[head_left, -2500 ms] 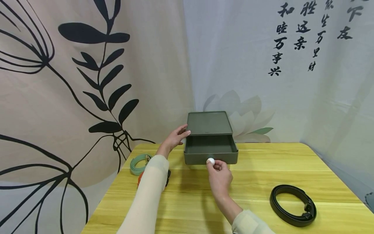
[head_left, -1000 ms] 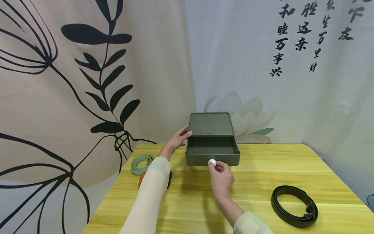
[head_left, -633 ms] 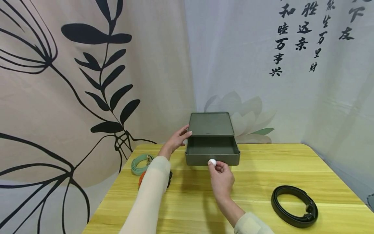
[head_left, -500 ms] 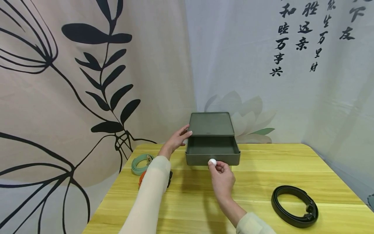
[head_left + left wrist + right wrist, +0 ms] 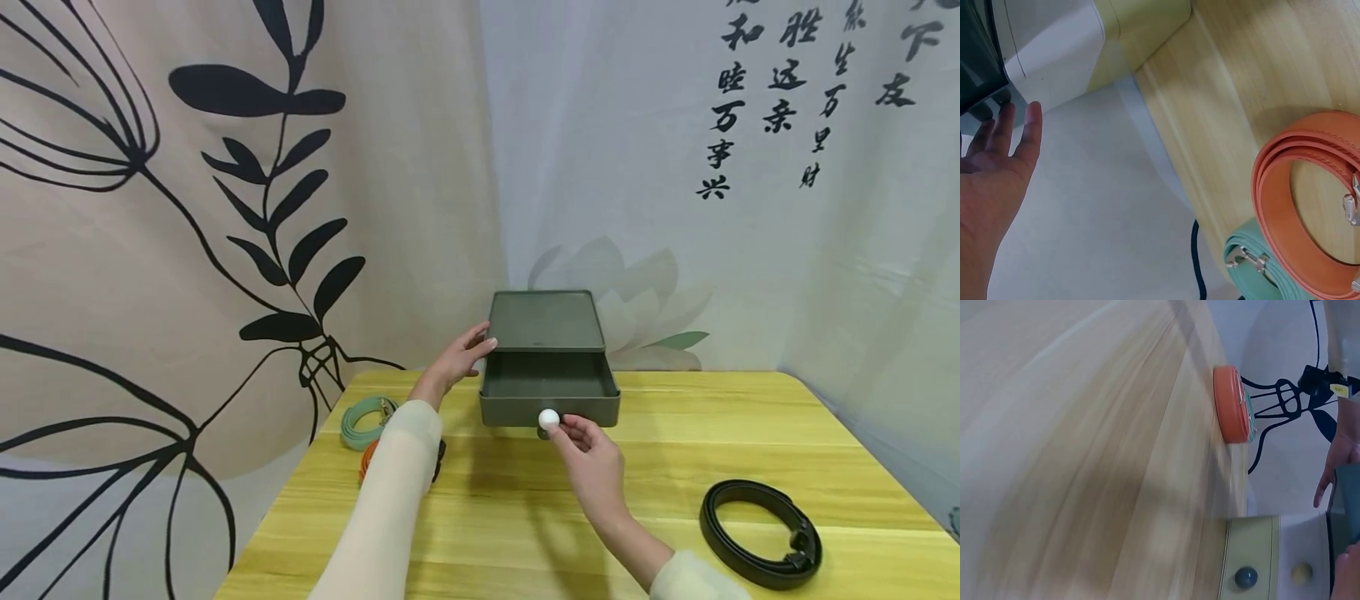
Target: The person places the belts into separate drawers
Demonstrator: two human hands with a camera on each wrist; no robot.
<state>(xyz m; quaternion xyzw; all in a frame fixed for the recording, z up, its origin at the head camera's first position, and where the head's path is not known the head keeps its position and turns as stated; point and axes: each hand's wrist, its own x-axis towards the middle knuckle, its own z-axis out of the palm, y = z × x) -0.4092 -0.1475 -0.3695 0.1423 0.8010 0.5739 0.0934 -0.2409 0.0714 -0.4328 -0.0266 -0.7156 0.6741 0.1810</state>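
A small cabinet (image 5: 546, 320) with a grey top stands at the table's back, its grey upper drawer (image 5: 501, 410) pulled out towards me. A round white knob (image 5: 549, 418) sits on the drawer front. My right hand (image 5: 598, 475) is beside that knob, thumb tip at its lower right edge and fingers loosely bent, not wrapped round it. My left hand (image 5: 453, 363) has its fingers spread against the cabinet's left side; in the left wrist view the left hand (image 5: 997, 169) touches the grey casing with its fingertips. In the right wrist view, my right fingers (image 5: 1349, 569) show only at the lower right corner.
A coiled green belt (image 5: 358, 435) and a coiled orange belt (image 5: 1272, 181) lie at the left of the table. At the right lies a coiled black belt (image 5: 711, 523). Lower drawers carry a wooden knob (image 5: 1302, 573) and a dark knob (image 5: 1246, 577). A printed curtain (image 5: 420, 167) hangs behind.
My right hand has loosened its pinch on the white knob and shifted slightly right, so the knob shows whole. The left hand has stayed on the cabinet's side. The drawer looks unmoved.
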